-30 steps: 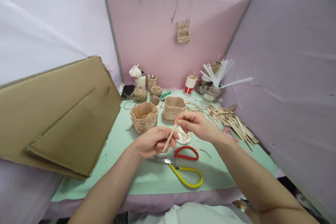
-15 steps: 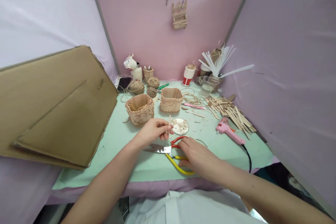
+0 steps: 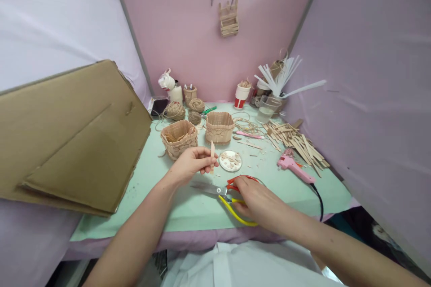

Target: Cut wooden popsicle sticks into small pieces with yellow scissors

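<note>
My left hand (image 3: 190,165) pinches a wooden craft stick (image 3: 212,152) and holds it upright above the green table (image 3: 168,206). My right hand (image 3: 257,199) is closed over the red and yellow handles of the scissors (image 3: 225,192), whose blades lie flat on the table pointing left. A small round dish of wood bits (image 3: 230,160) sits just behind both hands.
Two stick baskets (image 3: 179,138) (image 3: 220,127) stand behind the dish. A pink glue gun (image 3: 293,167) and a pile of craft sticks (image 3: 296,141) lie at the right. Folded cardboard (image 3: 74,134) leans at the left. Twine balls, cups and a phone line the back wall.
My right hand left the stick and came down onto the scissors' handles. My left hand turned the stick upright and kept hold of it.
</note>
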Demonstrator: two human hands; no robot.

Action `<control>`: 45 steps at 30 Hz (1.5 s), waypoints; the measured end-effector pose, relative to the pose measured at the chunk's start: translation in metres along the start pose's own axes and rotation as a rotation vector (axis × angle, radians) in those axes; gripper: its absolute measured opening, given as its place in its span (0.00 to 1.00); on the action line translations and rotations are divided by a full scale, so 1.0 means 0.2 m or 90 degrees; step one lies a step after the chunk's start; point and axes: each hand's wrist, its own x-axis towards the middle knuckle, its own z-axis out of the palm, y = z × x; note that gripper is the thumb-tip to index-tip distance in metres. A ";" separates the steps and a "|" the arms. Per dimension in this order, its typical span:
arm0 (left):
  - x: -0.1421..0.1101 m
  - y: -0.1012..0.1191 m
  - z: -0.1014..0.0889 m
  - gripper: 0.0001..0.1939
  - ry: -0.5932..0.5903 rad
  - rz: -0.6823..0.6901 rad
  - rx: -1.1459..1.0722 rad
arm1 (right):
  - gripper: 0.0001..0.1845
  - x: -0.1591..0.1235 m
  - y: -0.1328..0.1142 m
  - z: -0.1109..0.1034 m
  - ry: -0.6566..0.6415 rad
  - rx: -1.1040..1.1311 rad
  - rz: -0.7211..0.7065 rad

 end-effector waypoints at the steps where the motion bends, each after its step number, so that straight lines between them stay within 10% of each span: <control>1: 0.00 0.00 0.00 0.13 -0.004 0.000 -0.007 | 0.12 -0.01 0.00 0.01 0.006 0.021 -0.002; 7: -0.01 0.02 0.03 0.14 -0.013 -0.014 -0.110 | 0.09 -0.02 0.01 -0.02 0.075 0.091 -0.026; 14: 0.00 0.00 0.11 0.17 0.029 0.009 -0.228 | 0.12 0.19 0.02 -0.08 0.203 0.618 0.054; 19: 0.01 -0.02 0.12 0.18 0.053 0.016 -0.253 | 0.14 0.26 0.03 -0.07 0.249 0.713 0.058; 24: 0.01 -0.02 0.13 0.19 0.058 0.013 -0.261 | 0.17 0.28 0.12 -0.17 0.312 0.483 0.026; 30: 0.00 -0.01 0.12 0.19 0.064 -0.023 -0.214 | 0.19 0.38 0.60 -0.70 0.511 0.145 0.187; 34: 0.01 -0.02 0.13 0.19 0.071 -0.037 -0.147 | 0.13 0.53 0.91 -0.97 0.479 -0.015 0.306; 45: 0.03 -0.05 0.10 0.16 0.080 -0.054 -0.060 | 0.16 0.96 1.15 -0.89 0.269 -0.040 0.324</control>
